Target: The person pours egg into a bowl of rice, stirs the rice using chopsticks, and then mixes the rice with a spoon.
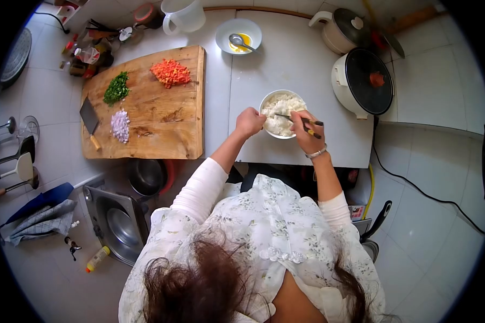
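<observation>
A white bowl (262, 103) full of cooked rice (279, 124) stands on the light worktop in front of me. My left hand (250, 122) grips the bowl by its left rim, fingers closed. In my right hand (307, 134) is a pair of dark chopsticks (313, 129) with yellowish bands; their tips reach into the rice. Behind the rice bowl sits a pale bowl (224, 32) with yellow beaten egg (247, 40) and a spoon (237, 39) in it.
To the left, a wooden cutting board (161, 118) bears chopped greens (116, 88), diced orange-red pieces (170, 74), chopped purple-white pieces (120, 127) and a cleaver (89, 116). A white pitcher (186, 16) stands behind. A cooker (342, 83) and a lidded pot (337, 35) are at right.
</observation>
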Demonstrator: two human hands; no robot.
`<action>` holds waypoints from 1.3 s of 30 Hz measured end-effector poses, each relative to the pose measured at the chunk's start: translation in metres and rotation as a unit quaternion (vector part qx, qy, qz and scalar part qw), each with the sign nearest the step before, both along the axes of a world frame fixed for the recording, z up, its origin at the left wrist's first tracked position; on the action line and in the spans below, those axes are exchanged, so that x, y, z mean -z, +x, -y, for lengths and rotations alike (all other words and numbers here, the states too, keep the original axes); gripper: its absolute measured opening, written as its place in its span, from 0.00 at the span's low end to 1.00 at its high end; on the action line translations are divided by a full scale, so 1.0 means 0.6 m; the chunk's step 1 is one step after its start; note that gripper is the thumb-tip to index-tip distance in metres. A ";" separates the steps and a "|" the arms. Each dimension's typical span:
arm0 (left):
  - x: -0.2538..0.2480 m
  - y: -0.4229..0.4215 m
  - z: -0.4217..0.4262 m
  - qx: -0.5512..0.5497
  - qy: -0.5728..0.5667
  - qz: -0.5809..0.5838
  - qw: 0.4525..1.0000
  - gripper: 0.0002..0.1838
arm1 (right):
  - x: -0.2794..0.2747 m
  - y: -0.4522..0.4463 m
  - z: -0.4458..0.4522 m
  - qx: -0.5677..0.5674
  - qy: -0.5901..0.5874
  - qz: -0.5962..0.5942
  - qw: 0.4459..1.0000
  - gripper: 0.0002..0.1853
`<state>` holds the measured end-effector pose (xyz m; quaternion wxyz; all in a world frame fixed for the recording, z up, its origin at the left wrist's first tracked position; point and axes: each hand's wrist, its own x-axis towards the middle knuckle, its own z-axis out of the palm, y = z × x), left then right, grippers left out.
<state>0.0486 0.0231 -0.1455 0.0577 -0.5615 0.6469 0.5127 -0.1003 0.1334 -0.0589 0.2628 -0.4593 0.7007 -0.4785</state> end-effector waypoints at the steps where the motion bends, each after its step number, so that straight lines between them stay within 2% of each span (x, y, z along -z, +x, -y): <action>1: -0.003 -0.005 0.006 0.005 -0.001 0.002 1.000 0.13 | -0.014 -0.002 -0.002 0.027 -0.005 0.039 0.999 0.07; 2: 0.000 -0.006 0.005 -0.003 -0.020 -0.001 1.000 0.13 | -0.025 -0.004 -0.005 0.053 -0.008 0.078 0.995 0.08; 4: 0.007 -0.004 -0.002 -0.020 -0.056 -0.004 0.998 0.13 | -0.029 -0.018 -0.002 0.050 -0.014 0.048 0.997 0.10; 6: 0.004 -0.002 -0.005 -0.021 -0.030 -0.007 0.999 0.13 | -0.021 -0.026 0.015 0.045 -0.006 0.041 0.998 0.10; 7: 0.000 -0.005 0.000 -0.023 -0.020 -0.010 0.999 0.13 | 0.003 -0.030 0.017 0.017 0.041 0.029 0.999 0.10; 8: 0.001 -0.006 0.002 -0.021 -0.020 -0.007 1.000 0.13 | 0.029 -0.021 0.015 0.015 0.004 0.032 0.999 0.09; 10: 0.009 -0.005 0.002 -0.017 -0.017 -0.002 1.000 0.13 | 0.033 -0.004 0.013 0.026 0.019 0.023 0.999 0.08; 13: 0.015 -0.004 0.002 -0.019 -0.016 -0.011 1.000 0.13 | 0.016 0.002 -0.001 0.011 0.005 0.038 0.999 0.08; 16: 0.002 -0.003 0.000 -0.028 -0.013 -0.017 0.999 0.14 | -0.025 -0.010 -0.010 0.077 0.000 0.057 0.995 0.08; 17: 0.000 -0.001 -0.002 -0.023 -0.012 -0.014 1.000 0.14 | -0.039 -0.015 -0.008 0.073 -0.004 0.033 0.997 0.07; 20: 0.000 -0.004 0.002 -0.015 -0.013 -0.013 1.000 0.14 | 0.004 -0.018 0.008 0.060 -0.017 0.035 0.997 0.06; 21: 0.003 -0.004 0.002 -0.018 -0.011 -0.015 1.000 0.14 | 0.014 -0.015 0.013 0.009 -0.050 -0.009 0.999 0.06; 24: 0.011 -0.005 0.003 -0.019 -0.033 -0.005 0.999 0.13 | 0.014 -0.026 0.007 -0.011 0.013 0.008 1.000 0.06; 28: 0.010 -0.003 -0.001 -0.025 -0.027 -0.020 0.999 0.13 | -0.056 -0.050 -0.018 0.108 0.009 0.124 0.986 0.11; 31: 0.013 -0.003 0.000 -0.015 -0.026 -0.019 0.999 0.13 | -0.076 -0.067 -0.043 0.120 0.038 0.099 0.987 0.14; 35: 0.003 -0.004 0.003 0.006 -0.014 -0.014 1.000 0.13 | 0.003 -0.072 -0.034 0.210 0.098 0.135 0.963 0.16; 39: -0.001 -0.002 0.003 0.007 -0.027 -0.013 1.000 0.14 | 0.068 -0.040 -0.014 0.264 0.021 0.200 0.943 0.18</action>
